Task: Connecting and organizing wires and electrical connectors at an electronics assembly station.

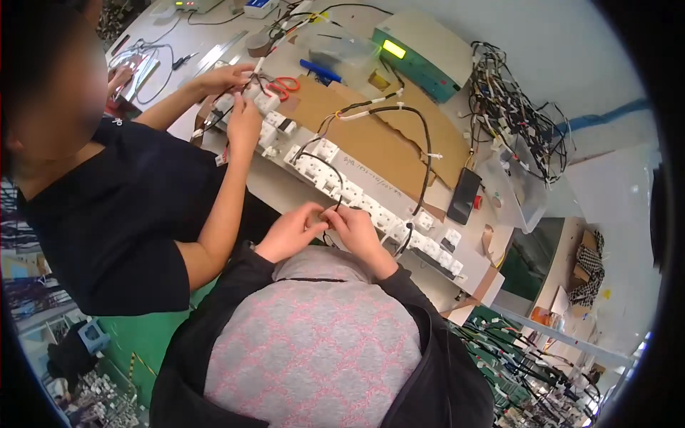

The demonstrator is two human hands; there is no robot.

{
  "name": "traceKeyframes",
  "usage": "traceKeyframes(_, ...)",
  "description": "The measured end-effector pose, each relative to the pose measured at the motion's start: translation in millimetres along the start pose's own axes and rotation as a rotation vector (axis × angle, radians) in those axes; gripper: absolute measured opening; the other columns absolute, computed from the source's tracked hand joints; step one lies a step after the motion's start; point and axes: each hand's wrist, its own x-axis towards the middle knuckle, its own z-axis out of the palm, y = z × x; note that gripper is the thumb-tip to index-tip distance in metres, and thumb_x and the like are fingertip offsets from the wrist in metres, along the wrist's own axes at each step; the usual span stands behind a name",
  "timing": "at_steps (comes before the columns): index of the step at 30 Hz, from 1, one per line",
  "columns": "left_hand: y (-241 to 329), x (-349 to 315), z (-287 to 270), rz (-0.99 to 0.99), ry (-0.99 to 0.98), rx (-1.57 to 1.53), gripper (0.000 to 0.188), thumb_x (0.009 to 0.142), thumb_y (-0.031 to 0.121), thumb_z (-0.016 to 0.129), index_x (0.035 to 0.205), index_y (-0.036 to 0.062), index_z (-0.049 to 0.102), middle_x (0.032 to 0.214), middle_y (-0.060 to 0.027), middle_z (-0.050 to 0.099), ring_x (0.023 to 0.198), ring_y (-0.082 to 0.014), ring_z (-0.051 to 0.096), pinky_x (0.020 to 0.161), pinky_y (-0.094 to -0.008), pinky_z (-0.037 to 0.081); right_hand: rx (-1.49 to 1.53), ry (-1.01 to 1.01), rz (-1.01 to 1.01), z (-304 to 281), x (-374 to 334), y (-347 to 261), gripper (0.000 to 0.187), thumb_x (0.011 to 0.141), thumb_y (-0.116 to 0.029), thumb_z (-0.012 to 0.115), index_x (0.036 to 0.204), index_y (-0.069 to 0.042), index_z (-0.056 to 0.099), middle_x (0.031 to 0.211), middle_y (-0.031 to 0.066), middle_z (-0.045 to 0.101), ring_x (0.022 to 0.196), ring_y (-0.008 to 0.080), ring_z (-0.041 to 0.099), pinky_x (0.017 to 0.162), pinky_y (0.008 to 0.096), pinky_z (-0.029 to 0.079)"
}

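Right hand (354, 232) pinching a thin black wire (341, 187) at the fingertips, and left hand (289, 232) right there at nine o'clock, thumb and fingers curled almost together; whether it grips anything, I can't tell. The wire lies just in front of the person, over the near edge of the white connector blocks (335, 184), a row running from eleven o'clock to nearly four.

Partway, I'd judge: the black cable harness (428, 153) is laid out, arching through two o'clock, with branches reaching the blocks in places, while other blocks show no wire. Whether the ends are seated is too small to call.

Further out, a co-worker's hands (245, 125) busy at eleven, crowding that end, red-handled scissors (284, 88) beside them. Cardboard (374, 146) at twelve to one, a green-and-white instrument box (422, 57) behind at one, tangled cables (517, 114) at two, a black phone (464, 195) at three. The harness arch itself stands across the reach towards two.
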Motion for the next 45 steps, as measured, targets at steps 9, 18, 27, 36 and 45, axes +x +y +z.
traceKeyframes(9, -108, -19, 37, 0.058, -0.196, 0.062, 0.019, 0.093, 0.017, 0.059, 0.095, -0.0012, 0.064, 0.093, -0.0188, 0.067, 0.087, -0.0355, 0.064, 0.076, -0.0411, 0.050, 0.386, -0.035, 0.148, 10, 6, 5, 0.022, 0.097, -0.015, 0.059, 0.103, 0.004, 0.069, 0.087, 0.0091, 0.073, 0.077, 0.0153, 0.070, 0.070, 0.0290, 0.055)
traceKeyframes(18, -33, -26, -30, -0.113, 0.090, -0.294, 0.031, 0.101, 0.021, 0.050, 0.079, -0.0003, 0.057, 0.066, -0.0047, 0.055, 0.064, -0.0098, 0.049, 0.060, -0.0276, 0.042, 0.312, -0.362, 0.139, 0, 23, -9, 0.042, 0.083, -0.010, 0.072, 0.121, 0.004, 0.063, 0.099, 0.0100, 0.071, 0.078, 0.0119, 0.065, 0.072, 0.0285, 0.054)
traceKeyframes(27, 5, -10, -33, 0.060, 0.110, -0.071, 0.030, 0.100, 0.021, 0.054, 0.083, -0.0025, 0.060, 0.072, -0.0076, 0.063, 0.066, -0.0133, 0.057, 0.062, -0.0292, 0.045, 0.258, -0.409, 0.034, -14, 23, -51, 0.028, 0.090, -0.008, 0.066, 0.116, 0.003, 0.062, 0.101, 0.0069, 0.069, 0.087, 0.0132, 0.067, 0.081, 0.0290, 0.053)
traceKeyframes(36, -20, -22, -18, -0.046, 0.029, 0.150, 0.023, 0.086, 0.023, 0.071, 0.083, 0.0004, 0.068, 0.068, -0.0112, 0.059, 0.061, -0.0229, 0.059, 0.062, -0.0334, 0.048, 0.396, -0.180, 0.076, -24, 22, -42, 0.020, 0.099, -0.018, 0.055, 0.104, -0.002, 0.067, 0.092, 0.0013, 0.072, 0.067, 0.0037, 0.054, 0.060, 0.0203, 0.046)
traceKeyframes(45, -26, 21, -7, 0.065, 0.465, -0.129, 0.009, 0.088, 0.007, 0.069, 0.095, 0.0005, 0.072, 0.089, -0.0077, 0.060, 0.081, -0.0178, 0.066, 0.074, -0.0283, 0.053, 0.328, 0.052, 0.067, -34, 35, -41, 0.014, 0.094, -0.014, 0.063, 0.098, -0.002, 0.069, 0.071, -0.0051, 0.058, 0.059, 0.0010, 0.048, 0.052, 0.0188, 0.039)
